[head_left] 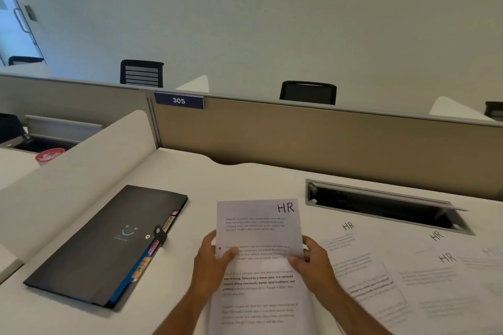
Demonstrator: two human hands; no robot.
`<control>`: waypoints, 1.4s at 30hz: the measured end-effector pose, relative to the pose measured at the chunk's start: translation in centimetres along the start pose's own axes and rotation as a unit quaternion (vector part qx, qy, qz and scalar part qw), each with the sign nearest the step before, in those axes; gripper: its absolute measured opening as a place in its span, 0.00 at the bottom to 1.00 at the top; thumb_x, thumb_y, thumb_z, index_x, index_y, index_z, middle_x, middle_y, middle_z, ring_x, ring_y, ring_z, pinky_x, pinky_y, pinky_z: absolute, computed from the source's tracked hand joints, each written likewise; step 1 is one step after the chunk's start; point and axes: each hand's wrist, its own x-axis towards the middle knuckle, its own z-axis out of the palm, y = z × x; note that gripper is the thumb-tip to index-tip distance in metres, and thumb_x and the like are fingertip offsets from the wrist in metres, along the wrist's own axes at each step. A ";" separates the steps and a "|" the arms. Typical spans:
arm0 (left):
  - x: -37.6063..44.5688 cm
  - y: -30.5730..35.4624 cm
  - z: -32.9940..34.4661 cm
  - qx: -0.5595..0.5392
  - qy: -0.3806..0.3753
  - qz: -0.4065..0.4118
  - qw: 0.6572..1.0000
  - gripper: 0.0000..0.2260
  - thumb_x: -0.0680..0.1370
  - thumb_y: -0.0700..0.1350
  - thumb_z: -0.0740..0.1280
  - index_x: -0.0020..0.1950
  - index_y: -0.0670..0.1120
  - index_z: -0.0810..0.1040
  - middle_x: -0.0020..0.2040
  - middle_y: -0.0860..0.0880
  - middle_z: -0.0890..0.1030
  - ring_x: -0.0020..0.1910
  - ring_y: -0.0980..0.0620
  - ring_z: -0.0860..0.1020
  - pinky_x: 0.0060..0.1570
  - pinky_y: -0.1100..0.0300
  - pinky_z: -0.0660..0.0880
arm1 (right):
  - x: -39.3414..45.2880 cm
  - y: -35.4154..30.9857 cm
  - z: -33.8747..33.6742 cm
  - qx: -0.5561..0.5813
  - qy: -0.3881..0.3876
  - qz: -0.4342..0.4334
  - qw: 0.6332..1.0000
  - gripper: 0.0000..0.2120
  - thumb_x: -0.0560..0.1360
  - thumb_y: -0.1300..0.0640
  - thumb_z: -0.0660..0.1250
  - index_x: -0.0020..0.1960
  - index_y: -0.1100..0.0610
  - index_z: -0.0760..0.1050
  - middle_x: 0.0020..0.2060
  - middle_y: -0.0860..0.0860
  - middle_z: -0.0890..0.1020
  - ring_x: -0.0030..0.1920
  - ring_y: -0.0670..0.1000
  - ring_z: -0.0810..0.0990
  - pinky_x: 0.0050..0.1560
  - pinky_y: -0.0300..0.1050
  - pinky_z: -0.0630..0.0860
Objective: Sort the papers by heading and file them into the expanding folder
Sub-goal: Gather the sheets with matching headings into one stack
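A printed sheet headed "HR" (260, 225) is raised above the white desk, in the middle foreground. My left hand (215, 258) grips its left edge, thumb on the front. My right hand (313, 257) grips its right edge. To the right, several more sheets headed "HR" (381, 274) lie spread flat and overlapping on the desk. On the left lies the black expanding folder (103, 250), closed with its strap fastened, coloured tab labels showing along its right edge.
The white desk (245, 179) ends at a beige partition (299, 133) with a "305" sign. An open cable tray (381, 206) is sunk into the desk at the right. A curved white side divider (81, 171) stands on the left, a red-lidded cup (50, 156) beyond it.
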 end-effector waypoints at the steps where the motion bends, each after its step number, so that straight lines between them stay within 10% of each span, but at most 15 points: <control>1: -0.1 0.3 0.4 -0.020 -0.010 -0.004 1.000 0.16 0.75 0.47 0.75 0.61 0.49 0.77 0.54 0.48 0.86 0.46 0.53 0.86 0.47 0.54 0.83 | -0.2 0.0 -0.9 0.003 -0.001 0.000 1.000 0.24 0.75 0.69 0.69 0.68 0.54 0.72 0.50 0.54 0.86 0.47 0.54 0.87 0.49 0.56 0.84; 8: -0.9 1.2 4.0 -0.100 -0.029 -0.014 0.994 0.05 0.79 0.43 0.70 0.54 0.47 0.82 0.46 0.49 0.87 0.43 0.46 0.86 0.49 0.44 0.83 | -2.0 1.7 -7.3 -0.111 0.037 -0.075 0.990 0.19 0.74 0.52 0.75 0.63 0.51 0.77 0.52 0.46 0.85 0.51 0.45 0.85 0.56 0.50 0.82; 12: -0.8 1.3 5.0 -0.097 -0.016 -0.006 0.995 0.05 0.79 0.43 0.71 0.54 0.47 0.82 0.45 0.50 0.88 0.43 0.48 0.86 0.49 0.45 0.83 | -3.4 5.2 -11.6 -0.337 0.037 -0.102 0.935 0.33 0.73 0.27 0.54 0.67 0.47 0.75 0.69 0.44 0.74 0.73 0.49 0.67 0.76 0.50 0.57; 15: -0.7 1.3 5.4 -0.095 -0.011 0.002 0.995 0.05 0.78 0.43 0.72 0.54 0.47 0.83 0.45 0.50 0.87 0.44 0.48 0.86 0.49 0.45 0.83 | -4.1 8.9 -12.0 -0.464 -0.013 -0.044 0.885 0.37 0.77 0.29 0.42 0.79 0.47 0.58 0.81 0.46 0.51 0.81 0.52 0.41 0.74 0.57 0.28; 19: -0.9 1.1 5.7 -0.082 -0.005 0.011 0.997 0.04 0.78 0.43 0.72 0.53 0.47 0.83 0.44 0.50 0.87 0.43 0.47 0.86 0.49 0.44 0.83 | -4.6 9.4 -8.7 -0.520 -0.048 0.025 0.853 0.36 0.80 0.35 0.45 0.81 0.49 0.37 0.80 0.51 0.35 0.78 0.59 0.30 0.67 0.67 0.23; 23: -1.2 0.7 5.3 -0.064 0.006 0.015 0.998 0.04 0.78 0.44 0.72 0.52 0.49 0.82 0.42 0.51 0.87 0.42 0.48 0.86 0.48 0.46 0.83 | -3.8 6.9 -6.0 -0.430 -0.060 0.096 0.896 0.35 0.82 0.42 0.53 0.81 0.51 0.40 0.81 0.51 0.41 0.80 0.59 0.36 0.75 0.64 0.35; 28: -1.4 0.2 4.2 -0.051 0.024 0.011 0.998 0.03 0.78 0.45 0.72 0.51 0.50 0.82 0.42 0.52 0.87 0.41 0.49 0.86 0.46 0.47 0.83 | -4.5 4.9 -9.2 -0.346 0.134 0.038 0.928 0.33 0.72 0.46 0.71 0.74 0.51 0.65 0.70 0.50 0.71 0.70 0.54 0.68 0.68 0.49 0.70; 34: -1.6 -0.5 3.5 -0.030 0.040 0.010 0.999 0.03 0.78 0.46 0.72 0.50 0.50 0.82 0.41 0.52 0.87 0.40 0.49 0.86 0.46 0.46 0.83 | -4.3 4.9 -12.6 -0.419 0.153 0.141 0.884 0.49 0.60 0.29 0.74 0.70 0.56 0.62 0.64 0.54 0.71 0.65 0.56 0.70 0.63 0.53 0.72; 42: -2.2 -0.4 4.3 -0.034 0.025 0.005 0.999 0.03 0.78 0.46 0.72 0.51 0.50 0.82 0.42 0.52 0.87 0.40 0.48 0.86 0.47 0.43 0.83 | -3.5 5.1 -13.0 -0.330 0.126 0.186 0.917 0.39 0.57 0.42 0.79 0.61 0.55 0.70 0.55 0.48 0.80 0.56 0.51 0.79 0.58 0.50 0.78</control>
